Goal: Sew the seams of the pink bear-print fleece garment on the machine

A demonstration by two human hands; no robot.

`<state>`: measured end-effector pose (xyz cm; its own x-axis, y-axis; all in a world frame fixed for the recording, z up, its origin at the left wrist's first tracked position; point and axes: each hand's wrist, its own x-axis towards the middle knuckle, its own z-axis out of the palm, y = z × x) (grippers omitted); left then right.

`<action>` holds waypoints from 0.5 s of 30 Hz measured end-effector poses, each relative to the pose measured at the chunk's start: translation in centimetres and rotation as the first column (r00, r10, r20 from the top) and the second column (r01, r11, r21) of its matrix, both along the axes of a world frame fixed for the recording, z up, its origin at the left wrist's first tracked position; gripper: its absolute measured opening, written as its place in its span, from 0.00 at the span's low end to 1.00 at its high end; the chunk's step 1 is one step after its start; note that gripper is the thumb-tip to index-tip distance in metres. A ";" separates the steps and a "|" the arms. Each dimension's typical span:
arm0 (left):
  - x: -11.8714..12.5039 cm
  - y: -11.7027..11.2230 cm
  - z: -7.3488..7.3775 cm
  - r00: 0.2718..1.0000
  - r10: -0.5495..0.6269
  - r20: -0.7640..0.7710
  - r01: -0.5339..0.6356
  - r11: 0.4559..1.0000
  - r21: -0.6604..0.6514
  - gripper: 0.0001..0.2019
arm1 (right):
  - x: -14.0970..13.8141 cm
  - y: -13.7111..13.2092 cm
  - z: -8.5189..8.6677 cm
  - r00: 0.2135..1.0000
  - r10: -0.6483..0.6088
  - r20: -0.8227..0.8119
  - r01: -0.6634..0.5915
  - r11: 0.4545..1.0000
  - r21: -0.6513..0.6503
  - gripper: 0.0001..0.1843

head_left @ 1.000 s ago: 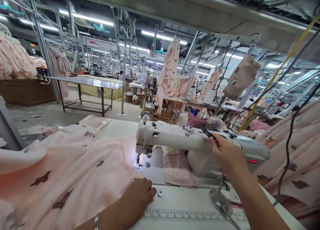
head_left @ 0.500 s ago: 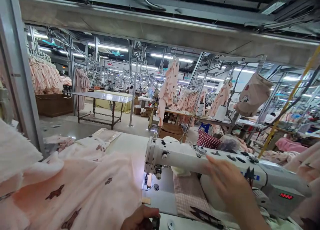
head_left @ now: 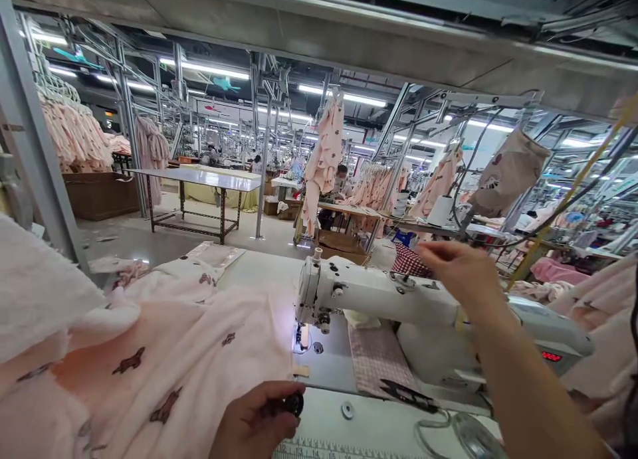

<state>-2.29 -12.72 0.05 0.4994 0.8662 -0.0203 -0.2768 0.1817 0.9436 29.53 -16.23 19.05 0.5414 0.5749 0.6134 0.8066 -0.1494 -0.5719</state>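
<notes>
My left hand (head_left: 256, 422) is low at the table's front edge, fingers curled around a small black round part (head_left: 294, 404) pinched at the fingertips. It rests beside the pink printed fabric (head_left: 164, 366) spread left of the needle. My right hand (head_left: 456, 270) is raised over the arm of the white sewing machine (head_left: 379, 293), fingers stretched to the left with nothing visible in them. Black snips (head_left: 406, 396) lie on a checked cloth (head_left: 376, 359) under the machine arm.
A ruler strip (head_left: 319, 449) runs along the table's front edge. A red checked piece (head_left: 409, 263) sits behind the machine. Pink garments hang on rails (head_left: 321, 160) beyond. A metal table (head_left: 199, 180) stands on the floor at the back left.
My right hand has let go of the black snips, which now lie on the checked cloth, and has risen above the machine. My left hand has picked up the small black part.
</notes>
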 end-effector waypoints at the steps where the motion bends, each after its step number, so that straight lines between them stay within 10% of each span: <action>1: 0.1 0.0 0.3 1.000 0.006 0.022 -0.007 1.000 0.006 0.18 | -0.9 -0.5 -0.2 0.996 0.060 -0.068 -0.056 0.997 0.058 0.21; 6: 1.4 0.3 2.3 0.987 0.071 0.143 -0.082 0.994 0.072 0.15 | -9.4 -2.9 -8.2 0.756 0.493 -0.429 -0.485 0.864 0.138 0.18; 10: 2.1 0.2 2.6 0.977 -0.041 0.208 -0.004 0.978 0.208 0.18 | -15.2 -3.7 -15.2 0.505 0.650 -0.568 -0.597 0.738 0.314 0.11; 15: 1.6 -0.7 1.6 0.984 -0.001 0.177 -0.074 0.907 0.415 0.15 | -17.1 -3.3 -17.8 0.445 0.708 -0.549 -0.586 0.693 0.419 0.04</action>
